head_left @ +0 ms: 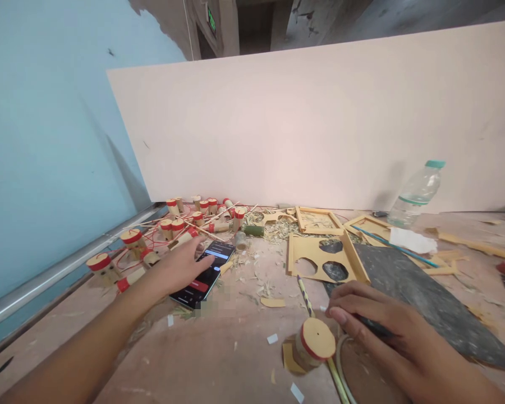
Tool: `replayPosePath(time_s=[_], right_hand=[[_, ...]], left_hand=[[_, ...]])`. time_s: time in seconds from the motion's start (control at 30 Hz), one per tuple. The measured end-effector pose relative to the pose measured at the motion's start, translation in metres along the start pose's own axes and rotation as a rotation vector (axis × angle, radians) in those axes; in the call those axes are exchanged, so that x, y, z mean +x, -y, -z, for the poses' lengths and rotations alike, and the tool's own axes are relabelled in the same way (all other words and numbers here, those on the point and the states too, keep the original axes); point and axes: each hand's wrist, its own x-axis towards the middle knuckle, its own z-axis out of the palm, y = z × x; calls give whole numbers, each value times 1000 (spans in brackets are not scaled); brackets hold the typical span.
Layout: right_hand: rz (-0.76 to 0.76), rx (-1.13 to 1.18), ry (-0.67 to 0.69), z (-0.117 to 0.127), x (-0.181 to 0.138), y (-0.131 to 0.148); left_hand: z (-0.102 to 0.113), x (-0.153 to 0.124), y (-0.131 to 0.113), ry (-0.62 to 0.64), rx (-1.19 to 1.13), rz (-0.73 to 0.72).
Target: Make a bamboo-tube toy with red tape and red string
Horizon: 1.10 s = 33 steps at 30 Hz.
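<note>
My left hand (186, 265) reaches over a phone (206, 275) lying on the table with its screen lit. Its fingers are apart, and the thumb is at the screen. On the right, my right hand (370, 320) rests low with curled fingers; a dark, slim thing shows partly under its palm, its kind hidden. Just left of these fingers stands a short cylinder (317, 339) with a round tan cardboard top and a red band. A patterned pencil (305, 296) lies behind it, and a yellowish stick (339, 381) in front.
Several red-banded cylinders (131, 237) with thin sticks and red cords crowd the back left. Cardboard with round holes (315, 258) lies mid-table, beside a dark board (421, 303). A water bottle (416, 193) leans by the pale back panel (298, 129). Shavings and paper scraps are scattered about.
</note>
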Motion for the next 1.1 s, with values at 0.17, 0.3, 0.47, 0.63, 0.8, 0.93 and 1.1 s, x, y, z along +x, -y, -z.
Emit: replayPosePath(time_s=[0.17, 0.3, 0.47, 0.63, 0.8, 0.93, 1.1], right_hand=[[36, 1, -31, 0, 0, 0], [49, -7, -40, -1, 0, -1], [65, -22, -52, -2, -1, -3], [98, -34, -80, -1, 1, -1], [77, -39, -135, 1, 1, 2], [46, -38, -173, 0, 4, 4], [3, -14, -205, -3, 10, 1]], left_hand=[[-2, -1, -1, 24, -41, -26], [-4, -2, -3, 33, -67, -40], [-7, -2, -1, 22, -86, -39], [-7, 2, 1, -66, -103, -33], [-4, -11, -24, -148, -174, -146], [-13, -47, -63, -63, -251, -345], [-24, -83, -102, 246, -378, -513]])
